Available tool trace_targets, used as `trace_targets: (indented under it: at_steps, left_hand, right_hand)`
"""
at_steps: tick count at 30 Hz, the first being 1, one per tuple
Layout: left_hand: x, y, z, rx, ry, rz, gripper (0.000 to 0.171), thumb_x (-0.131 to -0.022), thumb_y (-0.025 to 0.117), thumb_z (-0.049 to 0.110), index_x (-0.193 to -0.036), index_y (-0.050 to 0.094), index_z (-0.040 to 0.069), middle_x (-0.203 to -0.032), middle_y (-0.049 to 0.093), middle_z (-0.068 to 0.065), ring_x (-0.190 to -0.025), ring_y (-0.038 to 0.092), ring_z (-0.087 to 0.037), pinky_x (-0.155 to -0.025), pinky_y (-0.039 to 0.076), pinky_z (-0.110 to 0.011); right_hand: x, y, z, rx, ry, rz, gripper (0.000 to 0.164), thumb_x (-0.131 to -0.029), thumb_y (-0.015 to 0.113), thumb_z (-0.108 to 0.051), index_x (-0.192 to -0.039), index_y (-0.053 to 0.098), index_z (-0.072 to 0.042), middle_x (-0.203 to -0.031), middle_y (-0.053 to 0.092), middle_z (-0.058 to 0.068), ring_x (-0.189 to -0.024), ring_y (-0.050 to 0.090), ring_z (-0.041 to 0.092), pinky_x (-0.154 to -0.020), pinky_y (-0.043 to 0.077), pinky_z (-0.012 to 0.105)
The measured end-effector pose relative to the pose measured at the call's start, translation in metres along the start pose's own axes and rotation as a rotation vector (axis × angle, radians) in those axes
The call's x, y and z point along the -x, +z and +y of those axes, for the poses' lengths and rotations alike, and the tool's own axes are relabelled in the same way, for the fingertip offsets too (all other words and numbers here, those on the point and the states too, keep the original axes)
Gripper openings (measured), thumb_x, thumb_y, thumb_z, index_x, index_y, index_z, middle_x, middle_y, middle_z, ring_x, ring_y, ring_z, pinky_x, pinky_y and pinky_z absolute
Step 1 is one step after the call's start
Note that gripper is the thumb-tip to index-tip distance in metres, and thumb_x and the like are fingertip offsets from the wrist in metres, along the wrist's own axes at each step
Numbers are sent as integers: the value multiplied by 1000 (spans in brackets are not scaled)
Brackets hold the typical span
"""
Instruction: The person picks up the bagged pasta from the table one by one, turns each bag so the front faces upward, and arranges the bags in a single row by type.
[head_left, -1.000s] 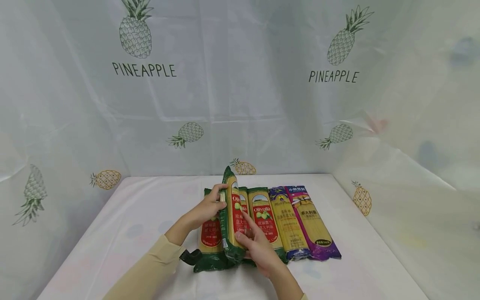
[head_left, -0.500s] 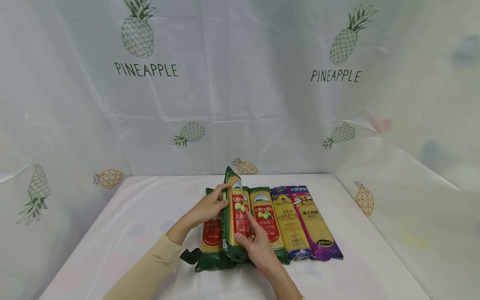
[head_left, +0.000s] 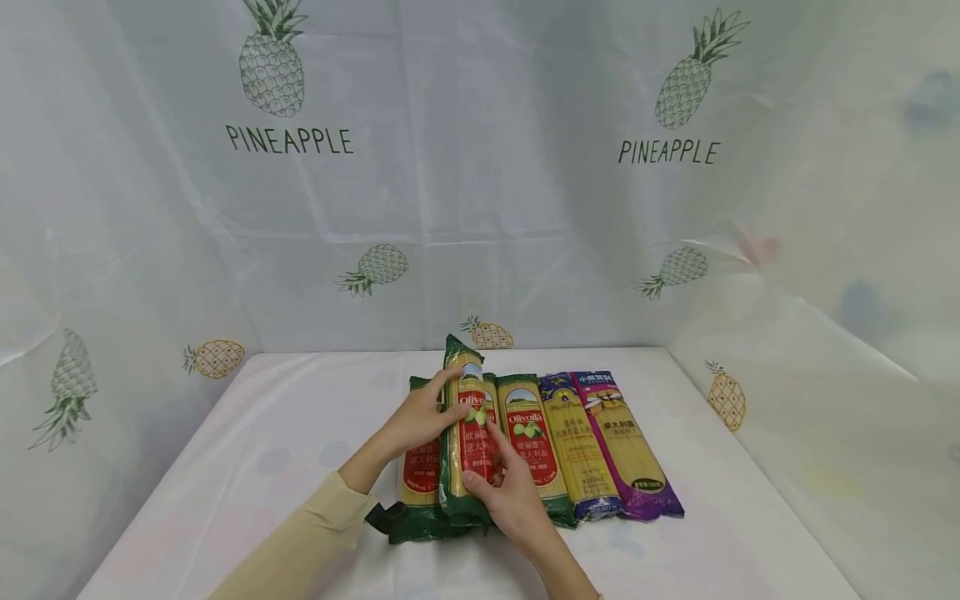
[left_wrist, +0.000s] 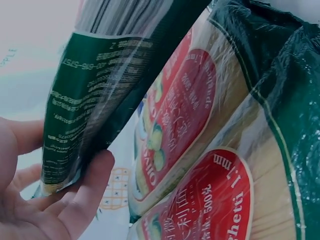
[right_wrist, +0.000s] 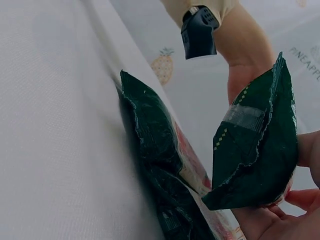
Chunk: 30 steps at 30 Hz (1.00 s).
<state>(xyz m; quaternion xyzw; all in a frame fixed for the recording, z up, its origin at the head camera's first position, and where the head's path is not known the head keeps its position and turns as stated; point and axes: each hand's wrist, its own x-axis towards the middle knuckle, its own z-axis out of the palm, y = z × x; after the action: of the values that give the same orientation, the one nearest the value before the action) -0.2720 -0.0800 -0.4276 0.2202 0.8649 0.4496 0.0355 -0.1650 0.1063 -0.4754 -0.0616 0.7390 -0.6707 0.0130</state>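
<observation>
Both hands hold a green-edged spaghetti pack [head_left: 472, 446] with a red label, raised and tilted over the row of packs. My left hand [head_left: 420, 414] grips its upper left side, thumb on the front; in the left wrist view, its fingers [left_wrist: 95, 180] curl round the far end. My right hand [head_left: 516, 493] holds the lower right side, with the thumb across the label. The pack's crimped green end [right_wrist: 257, 150] shows in the right wrist view. Below lie matching packs: one at the left [head_left: 422, 479], one mostly hidden behind, and one at the right [head_left: 531, 437].
A yellow-and-blue pasta pack [head_left: 583, 454] and a purple-edged pasta pack [head_left: 628, 454] lie at the row's right end. The white-covered table [head_left: 262, 467] meets a pineapple-print curtain [head_left: 525, 208] at the back and sides. A black wrist device [right_wrist: 200, 32] sits on the left forearm.
The held spaghetti pack has turned slightly, showing more of its front and less of its left side. My left thumb lies farther across the front. The other packs have not moved.
</observation>
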Motion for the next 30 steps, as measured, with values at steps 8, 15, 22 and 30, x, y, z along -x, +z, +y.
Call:
trace_targets:
  at_steps: [8, 15, 22, 30]
  left_hand:
    - [1, 4, -2, 83, -76, 33, 65, -104, 71, 27, -163, 43, 20, -143, 61, -20, -110, 71, -29, -89, 62, -50]
    - [0, 3, -5, 199, -133, 50, 61, -105, 68, 20, -161, 44, 21, -143, 61, -22, -111, 71, -31, -84, 63, -48]
    - [-2, -1, -8, 309, -146, 58, 59, -106, 64, 15, -161, 43, 24, -143, 60, -22, -108, 72, -29, -81, 63, -45]
    - [-2, -3, -9, 379, -148, 9, 60, -108, 59, 13, -163, 36, 20, -145, 57, -24, -110, 71, -31, -83, 63, -46]
  right_hand:
    - [-1, -1, -1, 40, 19, -1, 84, -100, 78, -21, -170, 31, -20, -125, 61, 15, -104, 65, 21, -85, 60, 31]
    - [-1, -3, -1, 67, 98, -53, 84, -103, 73, -38, -171, 25, -28, -113, 58, 10, -94, 53, 21, -74, 52, 33]
    - [1, -10, -2, -99, 213, -145, 89, -107, 62, -48, -173, 7, -27, -142, 54, 18, -113, 66, 25, -94, 59, 53]
    - [2, -14, 1, -289, 236, -231, 84, -109, 61, -36, -173, 9, -21, -164, 40, 23, -122, 65, 24, -94, 58, 47]
